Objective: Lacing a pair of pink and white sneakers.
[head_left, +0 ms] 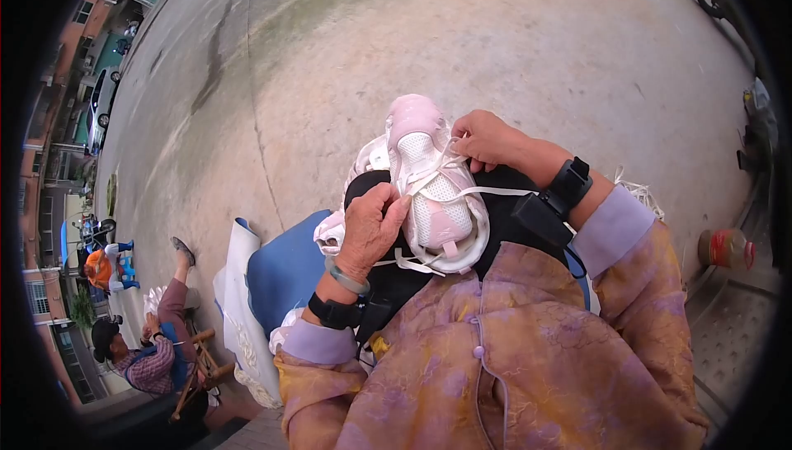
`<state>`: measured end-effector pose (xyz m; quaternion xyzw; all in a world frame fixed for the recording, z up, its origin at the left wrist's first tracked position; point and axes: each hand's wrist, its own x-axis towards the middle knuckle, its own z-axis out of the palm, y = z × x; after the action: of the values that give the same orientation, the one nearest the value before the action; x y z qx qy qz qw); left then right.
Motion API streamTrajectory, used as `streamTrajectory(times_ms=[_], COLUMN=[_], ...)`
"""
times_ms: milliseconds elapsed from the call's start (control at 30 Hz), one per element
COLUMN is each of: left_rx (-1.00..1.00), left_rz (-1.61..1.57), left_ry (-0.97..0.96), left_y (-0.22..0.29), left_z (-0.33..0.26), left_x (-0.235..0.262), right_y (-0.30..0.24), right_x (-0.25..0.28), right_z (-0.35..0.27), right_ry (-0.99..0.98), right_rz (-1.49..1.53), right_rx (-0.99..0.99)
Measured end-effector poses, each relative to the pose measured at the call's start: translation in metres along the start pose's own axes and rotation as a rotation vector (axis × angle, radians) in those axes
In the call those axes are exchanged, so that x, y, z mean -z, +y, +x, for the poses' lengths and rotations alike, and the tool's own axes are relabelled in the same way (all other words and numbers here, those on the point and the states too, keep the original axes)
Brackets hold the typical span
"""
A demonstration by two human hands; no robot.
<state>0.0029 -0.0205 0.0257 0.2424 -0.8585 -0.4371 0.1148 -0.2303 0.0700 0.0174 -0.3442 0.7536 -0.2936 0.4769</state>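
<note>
A pink and white sneaker (436, 217) rests on my lap, its toe pointing away from me and its tongue towards me. White shoelace (450, 194) runs loosely across the tongue, and one length trails to the right over my dark trousers. On the shoe's left side my left hand (371, 227) is closed, thumb and fingers pinched at the lace by the shoe's edge. My right hand (487, 141) is closed too, pinching the lace beside the upper right eyelets. Its fingertips are partly hidden.
More pink and white shoes (330, 231) lie at my left, near a blue and white sack (280, 260). White laces (635, 190) hang beyond my right forearm. A red-labelled jar (726, 249) stands at far right. Another person (153, 355) sits at lower left on a wooden chair.
</note>
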Motion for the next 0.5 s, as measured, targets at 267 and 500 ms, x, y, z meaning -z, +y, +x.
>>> streamTrajectory(times_ms=[267,500], left_rx=[0.108,0.038], left_rz=[-0.200,-0.133], left_ry=[-0.077,-0.078], left_y=[-0.008,0.016], left_z=[-0.001,0.000], left_x=[0.000,0.005], right_y=[0.002,-0.011], right_x=[0.004,0.006], right_z=[-0.013,-0.022], right_ry=[0.027,-0.215], right_rz=[0.381,0.873], right_rx=[0.153,0.153])
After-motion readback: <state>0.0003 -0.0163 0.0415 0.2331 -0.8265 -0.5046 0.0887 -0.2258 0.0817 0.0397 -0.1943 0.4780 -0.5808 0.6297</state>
